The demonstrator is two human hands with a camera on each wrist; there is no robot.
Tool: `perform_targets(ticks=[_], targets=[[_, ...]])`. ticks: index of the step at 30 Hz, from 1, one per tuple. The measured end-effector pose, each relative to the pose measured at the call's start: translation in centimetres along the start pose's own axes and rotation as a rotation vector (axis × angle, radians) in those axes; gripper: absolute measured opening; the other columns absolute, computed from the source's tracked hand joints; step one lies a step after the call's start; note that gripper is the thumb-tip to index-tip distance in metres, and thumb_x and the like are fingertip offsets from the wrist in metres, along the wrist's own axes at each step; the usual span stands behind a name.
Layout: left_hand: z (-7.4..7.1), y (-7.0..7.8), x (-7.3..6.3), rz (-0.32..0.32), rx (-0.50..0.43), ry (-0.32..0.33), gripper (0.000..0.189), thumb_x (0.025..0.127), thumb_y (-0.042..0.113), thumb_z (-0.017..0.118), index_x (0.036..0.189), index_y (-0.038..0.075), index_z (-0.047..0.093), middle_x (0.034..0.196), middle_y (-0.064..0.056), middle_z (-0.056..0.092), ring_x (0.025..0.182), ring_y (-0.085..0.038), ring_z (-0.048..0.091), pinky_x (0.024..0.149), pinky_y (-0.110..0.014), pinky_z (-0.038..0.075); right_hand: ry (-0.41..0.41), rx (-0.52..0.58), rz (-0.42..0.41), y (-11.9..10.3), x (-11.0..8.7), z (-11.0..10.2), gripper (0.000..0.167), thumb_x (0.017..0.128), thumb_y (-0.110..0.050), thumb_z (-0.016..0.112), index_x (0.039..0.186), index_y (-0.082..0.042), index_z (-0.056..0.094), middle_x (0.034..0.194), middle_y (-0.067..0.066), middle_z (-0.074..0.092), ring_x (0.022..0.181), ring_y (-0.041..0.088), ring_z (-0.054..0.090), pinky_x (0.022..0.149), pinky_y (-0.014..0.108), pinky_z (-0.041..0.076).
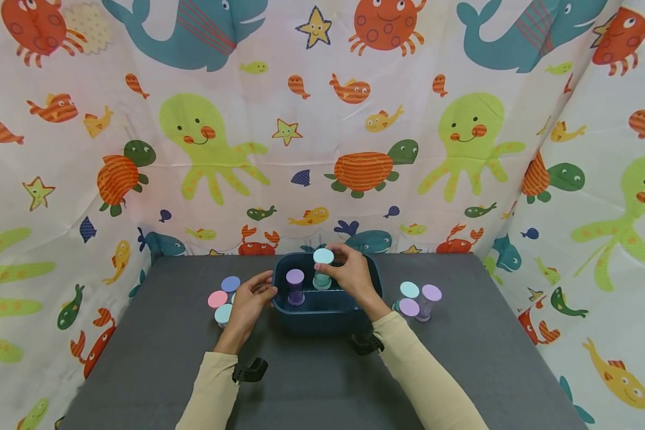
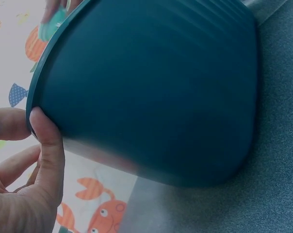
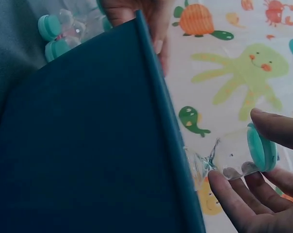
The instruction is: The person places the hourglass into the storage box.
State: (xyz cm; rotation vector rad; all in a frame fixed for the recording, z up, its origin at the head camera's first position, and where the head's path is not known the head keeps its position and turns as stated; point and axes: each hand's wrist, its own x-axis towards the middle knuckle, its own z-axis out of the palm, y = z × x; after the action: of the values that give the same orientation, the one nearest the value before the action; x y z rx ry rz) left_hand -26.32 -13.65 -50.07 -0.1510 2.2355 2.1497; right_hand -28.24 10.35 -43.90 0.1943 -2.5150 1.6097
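Observation:
A dark blue plastic bin (image 1: 322, 322) stands at the back of the table. My left hand (image 1: 249, 304) pinches its left rim between thumb and fingers, as the left wrist view shows. In my right hand (image 1: 353, 276) is a clear sand timer with a teal cap (image 3: 264, 148), gripped by thumb and fingertips and held upright over the bin. Its narrow waist (image 3: 208, 162) shows beside the rim in the right wrist view. A purple-capped sand timer (image 1: 295, 276) stands inside the bin at the left.
Left of the bin, partly behind my left hand, stand sand timers with blue (image 1: 230, 283), pink (image 1: 217, 299) and teal caps (image 1: 223, 314). To its right are a teal-capped timer (image 1: 409, 289) and two purple-capped ones (image 1: 432, 292). A sea-animal curtain (image 1: 312, 203) hangs behind the grey table (image 1: 156, 358).

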Motion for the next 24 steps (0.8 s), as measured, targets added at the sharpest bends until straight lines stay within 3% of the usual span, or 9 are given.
perform_targets(ticks=[24], targets=[[0.2,0.1,-0.1,-0.012,0.013,0.01,0.044,0.093,0.007,0.064,0.135,0.013,0.057,0.128,-0.013,0.058,0.101,-0.02,0.059,0.073,-0.024,0.055,-0.114,-0.153,0.061,2.2,2.2,2.4,0.039,0.078,-0.026,0.084,0.11,-0.012,0.068,0.103,0.005,0.071,0.091,0.019,0.062,0.08,0.036,0.054]])
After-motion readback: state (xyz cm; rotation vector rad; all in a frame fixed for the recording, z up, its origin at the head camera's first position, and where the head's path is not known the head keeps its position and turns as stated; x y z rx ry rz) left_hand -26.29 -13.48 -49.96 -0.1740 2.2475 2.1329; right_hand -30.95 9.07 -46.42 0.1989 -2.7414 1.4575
